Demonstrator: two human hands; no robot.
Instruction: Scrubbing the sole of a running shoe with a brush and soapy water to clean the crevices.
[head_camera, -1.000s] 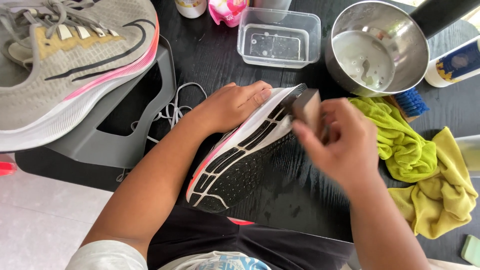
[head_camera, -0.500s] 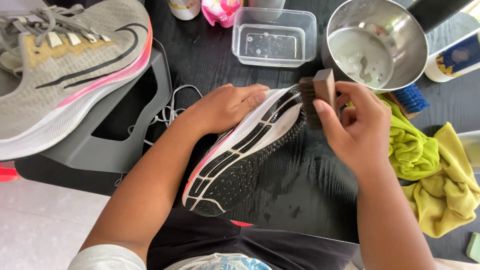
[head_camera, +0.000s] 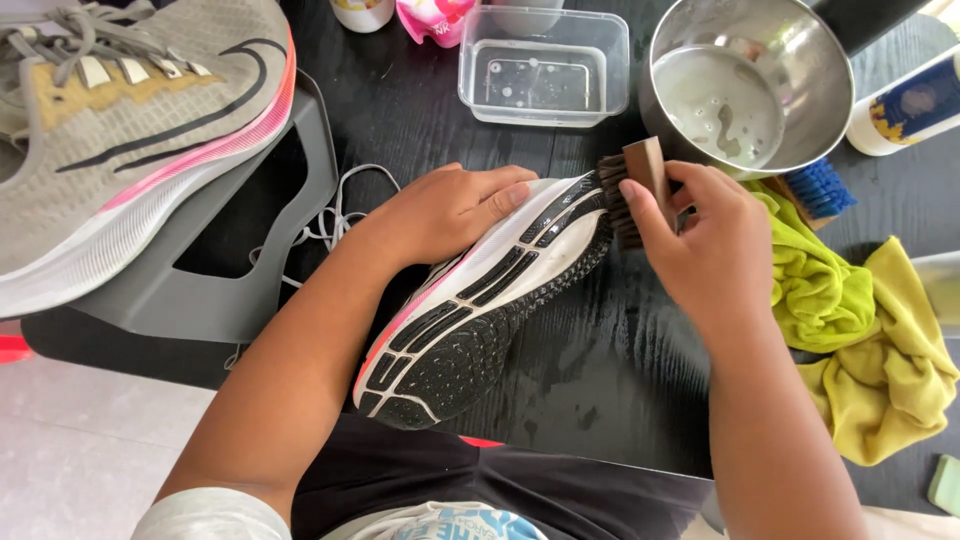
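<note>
Shoe (head_camera: 480, 315) lying sole-up on the black table (head_camera: 620, 380), toe pointing far and right, heel near. Left hand (head_camera: 445, 210) spread flat over its far-left side, fingers only slightly curled, pressing it down rather than gripping. Right hand (head_camera: 715, 250) closed around a wooden brush (head_camera: 630, 190), bristles touching the toe end of the sole. Risk, as a judgement: wet tabletop under the shoe, so a hard stroke could make it skid from under the flat palm; brush arm close to the steel bowl (head_camera: 745, 85) of cloudy water, so a wide backstroke could knock it and spill. Clear plastic tub (head_camera: 545, 65) far centre. Pink pouch (head_camera: 435, 18) and pale bottle base (head_camera: 360, 12) at the far edge, mostly cropped. White cylinder with dark blue and yellow label (head_camera: 915, 105) far right. Yellow-green cloth (head_camera: 860, 320) at right.
</note>
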